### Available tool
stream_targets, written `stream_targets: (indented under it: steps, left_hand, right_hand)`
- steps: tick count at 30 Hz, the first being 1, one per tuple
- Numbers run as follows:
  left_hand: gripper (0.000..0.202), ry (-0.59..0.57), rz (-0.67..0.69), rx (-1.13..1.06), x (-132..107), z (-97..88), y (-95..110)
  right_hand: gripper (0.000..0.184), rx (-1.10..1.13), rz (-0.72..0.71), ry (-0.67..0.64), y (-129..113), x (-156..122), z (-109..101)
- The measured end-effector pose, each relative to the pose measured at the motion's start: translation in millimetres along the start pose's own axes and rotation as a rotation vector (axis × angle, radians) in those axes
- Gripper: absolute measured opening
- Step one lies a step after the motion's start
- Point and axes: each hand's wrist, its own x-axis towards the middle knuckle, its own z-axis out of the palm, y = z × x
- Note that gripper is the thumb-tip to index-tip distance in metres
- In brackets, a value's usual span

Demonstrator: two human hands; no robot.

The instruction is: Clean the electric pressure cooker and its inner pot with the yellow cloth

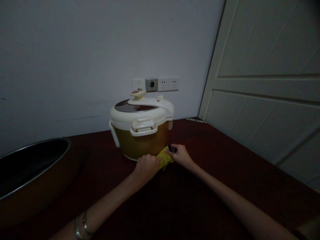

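My left hand (147, 166) is closed on one side of a yellow cloth (164, 158), just in front of a rice cooker or pressure cooker (142, 141). The cooker has a white lid and handles and a gold body. From the right, my right hand (182, 155) grips a small black piece (172, 148), plug-like in shape, with the cloth against it. Fingers partly cover the black piece, and the dim light hides its details. Both hands are just above the table, near the cooker's lower right side.
A large pan (50, 173) with a dark inside and brown outer wall sits at the left. Wall sockets (168, 84) are behind the cooker. A white panelled door (262, 83) borders the dark red table (207, 146) on the right.
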Motion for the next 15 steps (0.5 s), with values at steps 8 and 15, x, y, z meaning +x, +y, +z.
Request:
stream_targets:
  steps: [8,15]
  left_hand:
    - [0.044,0.016,0.031,0.055,-4.7,4.9,-2.7]
    - [0.046,0.027,0.034,0.000,4.3,5.1,6.3]
  right_hand:
    - [0.035,0.019,0.002,-0.055,0.2,2.1,1.4]
    - [0.036,0.020,0.095,-0.024,5.4,6.8,-5.6]
